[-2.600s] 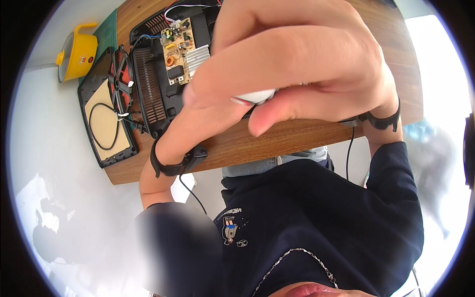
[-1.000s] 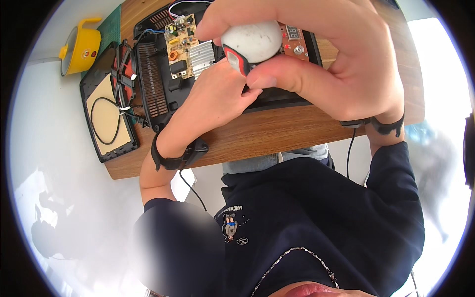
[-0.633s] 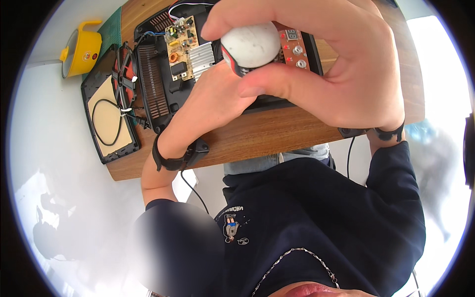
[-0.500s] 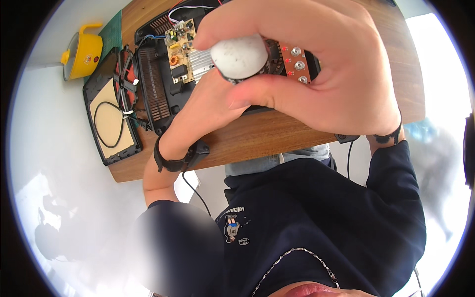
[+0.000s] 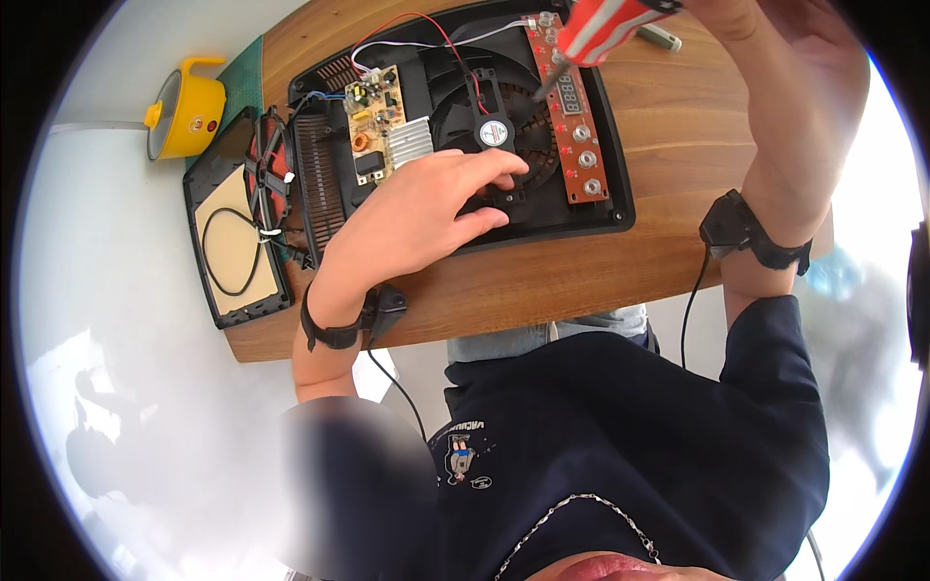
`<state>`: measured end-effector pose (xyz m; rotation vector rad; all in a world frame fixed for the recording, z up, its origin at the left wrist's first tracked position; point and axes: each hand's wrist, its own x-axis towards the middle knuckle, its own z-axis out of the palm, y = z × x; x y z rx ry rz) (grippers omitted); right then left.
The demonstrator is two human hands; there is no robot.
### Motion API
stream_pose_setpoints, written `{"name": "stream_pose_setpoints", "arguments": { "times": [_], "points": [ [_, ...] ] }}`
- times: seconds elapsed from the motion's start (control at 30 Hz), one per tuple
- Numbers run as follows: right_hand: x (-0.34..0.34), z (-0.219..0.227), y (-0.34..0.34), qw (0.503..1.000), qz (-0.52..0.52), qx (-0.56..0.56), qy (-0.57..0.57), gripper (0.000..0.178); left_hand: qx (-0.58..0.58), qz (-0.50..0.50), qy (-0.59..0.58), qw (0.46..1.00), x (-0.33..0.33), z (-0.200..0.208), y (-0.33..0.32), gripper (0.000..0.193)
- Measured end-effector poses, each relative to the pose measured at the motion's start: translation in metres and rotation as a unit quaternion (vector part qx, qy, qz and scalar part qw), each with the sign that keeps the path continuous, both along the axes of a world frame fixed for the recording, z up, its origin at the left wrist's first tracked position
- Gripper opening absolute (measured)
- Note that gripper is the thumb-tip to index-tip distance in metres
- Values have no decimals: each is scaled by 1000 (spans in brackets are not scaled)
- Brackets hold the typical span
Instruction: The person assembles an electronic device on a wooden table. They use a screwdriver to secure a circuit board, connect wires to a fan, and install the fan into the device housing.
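Observation:
A screwdriver with a red-and-white striped handle and a dark patch slants down from the upper right, its shaft pointing at the gap between the fan and the display board. My right hand is closed at the handle's upper end, its fingers partly cut off by the picture's top edge. My left hand, palm down, lies over the near side of the black cooling fan. Its thumb and fingers are apart. The fan sits in a black housing, beside a red circuit board with a digit display and round buttons.
Left of the fan lie a yellow-brown circuit board and a silver heatsink. Red and white wires cross the housing. A black panel with a cable and a yellow pot are farther left. A grey stick-like thing lies beyond the housing.
My right hand and the screwdriver have moved up and right, away from the camera's middle. The fan and my left hand are uncovered; the screwdriver is now seen from its side.

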<state>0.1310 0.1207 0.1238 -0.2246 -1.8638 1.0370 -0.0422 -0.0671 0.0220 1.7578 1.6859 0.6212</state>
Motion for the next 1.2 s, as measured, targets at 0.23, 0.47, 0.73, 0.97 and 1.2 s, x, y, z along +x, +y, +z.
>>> {"name": "stream_pose_setpoints", "arguments": {
  "times": [0.23, 0.47, 0.73, 0.97, 1.2],
  "points": [
    [2, -13, 33, 996, 79, 4, 50, 51, 33, 7, 48, 998, -12, 25, 1, 38],
    [6, 5, 19, 995, -88, 41, 0, 48, 47, 58, 191, 979, -47, 35, 23, 29],
    [11, 3, 35, 994, -87, 48, 39, 49, 92, 136, 241, 957, -106, 26, 118, 22],
    [19, 4, 50, 992, -93, 50, 67, 50, 17, 96, 379, 920, -146, -3, 212, 19],
    [31, 6, 68, 988, -113, 55, 93, 51, -62, 77, 424, 900, -136, -19, 258, 18]
  ]
}}
